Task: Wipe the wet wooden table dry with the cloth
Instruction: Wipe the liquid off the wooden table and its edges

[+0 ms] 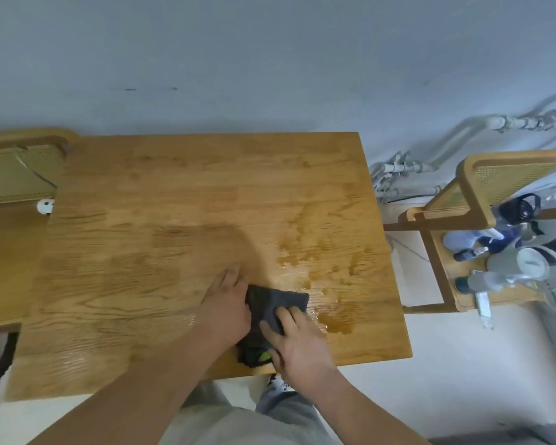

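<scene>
Grey cloth lies under your flat right hand, left hand flat at its left edge; the wet patch on the desk spreads beyond, rightward, nearer your right.

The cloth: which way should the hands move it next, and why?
Probably slide the cloth right and slightly away: the left hand and right hand touch it, and puddles shine on the table just past its right edge.

Soft, even indoor light. A broad shadow darkens the desk centre, and glare glints off the water film beside it. Slight motion blur softens everything; wide-angle distortion bends the edges.
</scene>
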A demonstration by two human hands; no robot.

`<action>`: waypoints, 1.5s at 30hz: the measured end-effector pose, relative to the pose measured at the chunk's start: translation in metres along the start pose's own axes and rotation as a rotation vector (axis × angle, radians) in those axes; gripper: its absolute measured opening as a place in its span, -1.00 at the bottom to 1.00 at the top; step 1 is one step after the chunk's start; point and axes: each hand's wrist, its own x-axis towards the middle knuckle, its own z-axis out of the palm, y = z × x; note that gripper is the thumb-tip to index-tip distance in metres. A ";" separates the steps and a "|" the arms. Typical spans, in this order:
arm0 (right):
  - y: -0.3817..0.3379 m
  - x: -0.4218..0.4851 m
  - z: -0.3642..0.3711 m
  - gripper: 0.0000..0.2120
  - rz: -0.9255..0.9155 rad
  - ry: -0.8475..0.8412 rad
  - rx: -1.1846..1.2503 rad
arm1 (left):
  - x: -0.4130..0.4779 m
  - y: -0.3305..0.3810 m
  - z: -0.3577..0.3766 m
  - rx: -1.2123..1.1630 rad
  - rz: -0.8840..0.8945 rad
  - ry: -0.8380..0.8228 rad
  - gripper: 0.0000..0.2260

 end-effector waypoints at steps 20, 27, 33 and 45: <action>0.101 -0.065 -0.013 -0.55 0.318 0.167 0.136 | 0.002 0.058 0.031 0.168 -0.115 -0.171 -0.13; 0.146 -0.101 -0.004 -0.59 0.716 0.288 0.040 | 0.003 0.067 0.039 0.194 -0.132 -0.162 -0.12; 0.033 -0.048 0.015 -0.50 0.384 0.245 0.110 | -0.004 0.050 0.035 0.142 -0.086 -0.178 -0.16; 0.166 -0.074 -0.013 -0.60 0.876 0.350 0.134 | 0.027 0.051 0.014 0.126 -0.039 -0.115 -0.32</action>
